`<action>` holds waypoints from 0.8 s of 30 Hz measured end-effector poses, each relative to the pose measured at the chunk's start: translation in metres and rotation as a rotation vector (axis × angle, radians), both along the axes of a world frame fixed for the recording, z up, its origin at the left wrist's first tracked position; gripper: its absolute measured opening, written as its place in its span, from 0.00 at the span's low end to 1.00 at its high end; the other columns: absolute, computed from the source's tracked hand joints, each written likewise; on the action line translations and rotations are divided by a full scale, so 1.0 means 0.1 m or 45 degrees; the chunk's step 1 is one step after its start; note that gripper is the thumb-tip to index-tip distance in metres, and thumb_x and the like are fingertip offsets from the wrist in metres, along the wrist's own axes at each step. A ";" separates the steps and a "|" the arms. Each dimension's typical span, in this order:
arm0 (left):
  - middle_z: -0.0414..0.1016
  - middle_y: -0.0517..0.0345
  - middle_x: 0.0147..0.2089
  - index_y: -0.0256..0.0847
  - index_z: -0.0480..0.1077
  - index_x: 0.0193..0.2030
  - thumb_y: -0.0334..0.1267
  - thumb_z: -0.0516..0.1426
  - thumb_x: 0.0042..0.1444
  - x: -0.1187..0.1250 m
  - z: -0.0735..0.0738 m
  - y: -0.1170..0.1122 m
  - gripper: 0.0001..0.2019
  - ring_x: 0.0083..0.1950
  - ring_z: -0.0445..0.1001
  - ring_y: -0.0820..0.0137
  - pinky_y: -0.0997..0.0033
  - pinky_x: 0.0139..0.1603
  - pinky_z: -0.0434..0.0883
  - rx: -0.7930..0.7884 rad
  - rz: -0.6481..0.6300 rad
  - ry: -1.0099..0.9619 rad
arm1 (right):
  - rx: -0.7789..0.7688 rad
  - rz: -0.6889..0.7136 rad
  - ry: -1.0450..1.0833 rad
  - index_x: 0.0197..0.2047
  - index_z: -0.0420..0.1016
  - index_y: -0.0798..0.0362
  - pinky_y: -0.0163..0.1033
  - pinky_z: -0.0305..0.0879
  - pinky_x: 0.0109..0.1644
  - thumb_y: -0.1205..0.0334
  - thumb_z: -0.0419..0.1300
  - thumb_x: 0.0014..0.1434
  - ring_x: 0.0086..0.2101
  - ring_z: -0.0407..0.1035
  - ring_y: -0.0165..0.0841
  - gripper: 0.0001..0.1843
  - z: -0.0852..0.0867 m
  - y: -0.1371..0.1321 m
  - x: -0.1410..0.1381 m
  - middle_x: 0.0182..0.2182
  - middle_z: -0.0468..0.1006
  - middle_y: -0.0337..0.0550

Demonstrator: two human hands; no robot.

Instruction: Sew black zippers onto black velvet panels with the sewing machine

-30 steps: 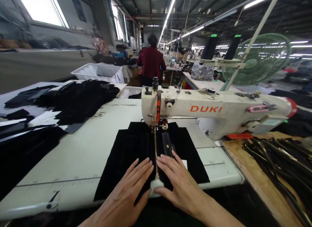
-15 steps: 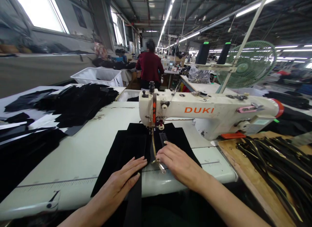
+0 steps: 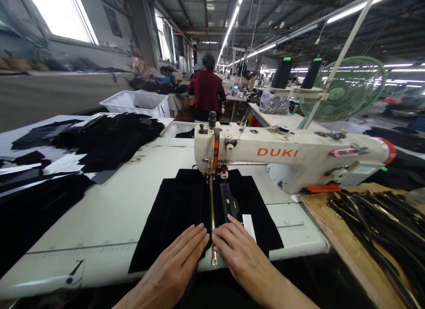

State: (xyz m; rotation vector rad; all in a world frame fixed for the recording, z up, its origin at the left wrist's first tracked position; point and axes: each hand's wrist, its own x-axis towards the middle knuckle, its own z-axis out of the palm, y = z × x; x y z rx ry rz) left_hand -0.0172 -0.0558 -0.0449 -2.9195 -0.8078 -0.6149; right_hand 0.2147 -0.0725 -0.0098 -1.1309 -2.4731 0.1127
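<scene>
A black fabric piece [image 3: 172,211] lies flat on the white table under the needle of a white DUKI sewing machine [image 3: 285,156]. A gold zipper [image 3: 212,211] runs down its middle from the presser foot to the table's front edge. My left hand [image 3: 177,260] lies flat on the fabric just left of the zipper, fingers stretched out. My right hand [image 3: 237,251] lies flat just right of it, fingers out, beside a small white label [image 3: 248,225] and a black strip [image 3: 230,202].
A heap of black fabric pieces [image 3: 106,136] covers the table's left. A wooden board with several black zippers [image 3: 375,225] sits at the right. Behind stand a white bin [image 3: 136,103], a green fan [image 3: 348,85], thread cones [image 3: 281,72] and a person in a red top [image 3: 206,91].
Both hands drew back toward the front edge and now lie flat on either side of the zipper. The fabric lies spread wider, with the white label showing.
</scene>
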 end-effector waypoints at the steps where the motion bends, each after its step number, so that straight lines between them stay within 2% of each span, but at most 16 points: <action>1: 0.60 0.45 0.70 0.33 0.52 0.72 0.19 0.46 0.64 -0.01 -0.01 0.00 0.30 0.72 0.56 0.58 0.56 0.68 0.64 0.015 -0.013 0.003 | -0.002 -0.006 0.028 0.55 0.71 0.54 0.55 0.52 0.69 0.73 0.53 0.68 0.47 0.70 0.35 0.15 -0.01 0.00 0.00 0.45 0.76 0.43; 5: 0.64 0.47 0.68 0.35 0.51 0.73 0.21 0.45 0.66 -0.02 0.02 0.01 0.29 0.70 0.60 0.59 0.58 0.66 0.66 0.028 -0.052 -0.035 | -0.033 -0.050 0.201 0.53 0.73 0.48 0.54 0.55 0.68 0.71 0.56 0.67 0.45 0.71 0.33 0.14 -0.04 0.03 -0.02 0.42 0.77 0.39; 10: 0.65 0.49 0.68 0.35 0.53 0.72 0.21 0.45 0.66 -0.03 0.06 0.02 0.28 0.70 0.60 0.60 0.57 0.67 0.64 0.002 -0.079 0.026 | -0.120 -0.201 0.446 0.44 0.77 0.47 0.54 0.56 0.67 0.71 0.63 0.62 0.44 0.72 0.34 0.10 -0.07 0.01 -0.10 0.40 0.76 0.38; 14: 0.61 0.48 0.69 0.33 0.56 0.70 0.21 0.46 0.65 -0.05 0.06 0.04 0.27 0.70 0.59 0.60 0.57 0.69 0.62 -0.001 -0.094 0.145 | -0.215 -0.343 0.560 0.44 0.74 0.47 0.62 0.50 0.68 0.73 0.70 0.48 0.49 0.70 0.40 0.21 -0.09 -0.07 -0.18 0.44 0.75 0.39; 16: 0.59 0.47 0.71 0.32 0.55 0.71 0.21 0.47 0.65 -0.05 0.08 0.05 0.27 0.71 0.58 0.60 0.57 0.69 0.61 0.007 -0.112 0.220 | -0.211 -0.380 0.596 0.43 0.72 0.47 0.64 0.49 0.68 0.73 0.67 0.48 0.49 0.69 0.41 0.20 -0.10 -0.10 -0.22 0.43 0.74 0.40; 18: 0.59 0.47 0.71 0.32 0.54 0.71 0.21 0.47 0.64 -0.05 0.10 0.05 0.28 0.71 0.58 0.60 0.58 0.69 0.61 0.017 -0.120 0.268 | -0.174 -0.378 0.613 0.42 0.71 0.48 0.63 0.51 0.67 0.74 0.61 0.52 0.47 0.70 0.40 0.16 -0.10 -0.11 -0.23 0.42 0.74 0.41; 21: 0.60 0.48 0.70 0.32 0.54 0.71 0.21 0.47 0.64 -0.05 0.14 0.05 0.29 0.70 0.59 0.60 0.58 0.68 0.62 0.019 -0.105 0.280 | -0.160 -0.310 0.571 0.44 0.71 0.48 0.61 0.52 0.67 0.77 0.53 0.54 0.47 0.69 0.37 0.18 -0.08 -0.09 -0.19 0.42 0.74 0.41; 24: 0.61 0.48 0.70 0.33 0.56 0.71 0.21 0.47 0.64 -0.05 0.14 0.04 0.28 0.70 0.60 0.60 0.58 0.68 0.63 0.000 -0.097 0.243 | -0.191 -0.244 0.528 0.44 0.73 0.48 0.58 0.51 0.68 0.77 0.55 0.57 0.49 0.69 0.37 0.16 -0.04 -0.06 -0.14 0.44 0.74 0.41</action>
